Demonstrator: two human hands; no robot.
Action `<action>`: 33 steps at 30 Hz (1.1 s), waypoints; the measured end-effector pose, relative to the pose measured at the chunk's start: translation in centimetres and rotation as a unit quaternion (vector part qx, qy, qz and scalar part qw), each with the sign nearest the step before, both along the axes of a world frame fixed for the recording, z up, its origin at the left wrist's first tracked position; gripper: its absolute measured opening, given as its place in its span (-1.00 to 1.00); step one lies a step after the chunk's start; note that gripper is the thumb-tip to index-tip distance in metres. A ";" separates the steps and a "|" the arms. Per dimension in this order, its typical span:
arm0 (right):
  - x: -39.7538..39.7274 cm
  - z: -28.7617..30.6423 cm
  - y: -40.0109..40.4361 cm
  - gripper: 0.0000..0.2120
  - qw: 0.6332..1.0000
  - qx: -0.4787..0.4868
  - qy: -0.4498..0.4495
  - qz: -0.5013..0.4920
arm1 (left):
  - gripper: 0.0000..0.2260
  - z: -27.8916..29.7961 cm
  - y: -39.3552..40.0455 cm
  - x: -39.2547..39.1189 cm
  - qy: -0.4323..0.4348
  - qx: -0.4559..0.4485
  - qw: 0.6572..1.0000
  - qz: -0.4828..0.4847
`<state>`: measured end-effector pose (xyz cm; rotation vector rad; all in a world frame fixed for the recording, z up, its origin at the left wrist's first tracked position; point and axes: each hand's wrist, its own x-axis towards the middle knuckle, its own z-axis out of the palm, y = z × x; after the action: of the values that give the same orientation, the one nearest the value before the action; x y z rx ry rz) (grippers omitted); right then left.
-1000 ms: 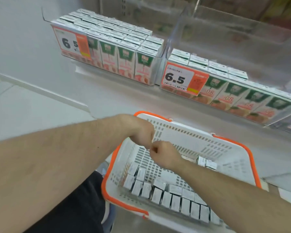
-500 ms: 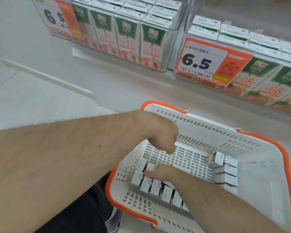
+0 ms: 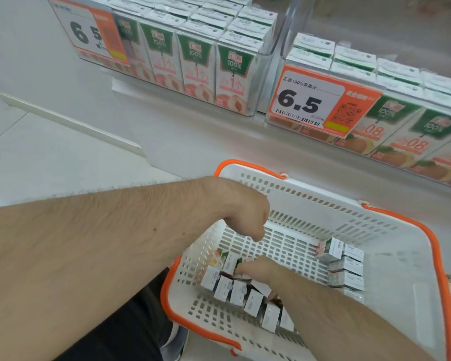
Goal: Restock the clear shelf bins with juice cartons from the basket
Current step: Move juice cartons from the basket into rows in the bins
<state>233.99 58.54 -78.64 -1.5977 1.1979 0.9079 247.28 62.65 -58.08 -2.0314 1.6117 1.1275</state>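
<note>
Juice cartons [image 3: 238, 294], small white boxes with green and dark printed sides, stand in a row along the near-left floor of a white perforated plastic basket with orange rim and handles [image 3: 320, 204]; a second cluster of similar white cartons [image 3: 343, 264] lies stacked at the basket's right side, well apart from the row. Right hand [image 3: 258, 269], reaching down inside the basket, rests on the carton row with fingers bent over the carton tops; whether it actually grips one cannot be told. Left hand [image 3: 248, 217] hangs above the basket interior, fingers curled loosely downward and holding nothing. Beyond the basket, a pale white shelf ledge [image 3: 193, 136] carries two clear plastic shelf bins: the left bin [image 3: 261, 82] filled with upright white-and-green cartons printed with peach images, the right bin [image 3: 279, 53] filled with cartons bearing orange fruit images. Each bin front carries an orange-and-white price card; the right card [image 3: 320, 102] reads 6.5, and the left card [image 3: 94, 32] is partly cropped. Light grey floor tiles [image 3: 50, 157] lie to the left, and dark trouser fabric [image 3: 125, 332] shows below the left forearm.
</note>
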 end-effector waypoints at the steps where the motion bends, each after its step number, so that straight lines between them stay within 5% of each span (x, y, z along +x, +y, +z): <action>1: -0.1 0.2 0.1 -0.55 1.000 -0.010 -0.009 -0.014 | -0.69 0.1 -0.2 0.2 0.010 0.015 1.000 -0.007; 7: 0.4 4.6 -1.9 -0.74 0.995 -0.029 -0.065 -0.067 | -0.82 0.1 0.0 0.6 0.034 0.003 0.999 0.004; 14: -0.3 14.0 -7.0 -0.63 0.985 0.028 -0.150 -0.080 | -0.29 1.5 0.2 0.3 0.018 -0.059 0.998 0.030; 18: -1.4 18.2 -7.5 -0.33 0.975 0.066 -0.189 -0.098 | -0.17 2.2 0.3 -0.4 0.115 -0.123 0.981 0.099; 23: -3.2 22.4 -7.4 -0.59 0.943 0.113 -0.288 -0.124 | -0.57 3.5 0.6 -2.4 0.252 -0.207 0.931 0.167; 30: -6.8 25.9 -7.9 -0.83 0.913 0.090 -0.371 -0.144 | -0.55 4.8 0.9 -2.2 0.437 -0.177 0.816 0.334; 33: -7.8 27.0 -7.5 -0.65 0.905 0.055 -0.393 -0.153 | -0.54 5.1 1.0 -2.2 0.479 -0.176 0.769 0.385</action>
<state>226.15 51.02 -51.67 -1.4093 0.7579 0.0790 245.07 63.70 -52.97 -2.6740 1.3505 2.6839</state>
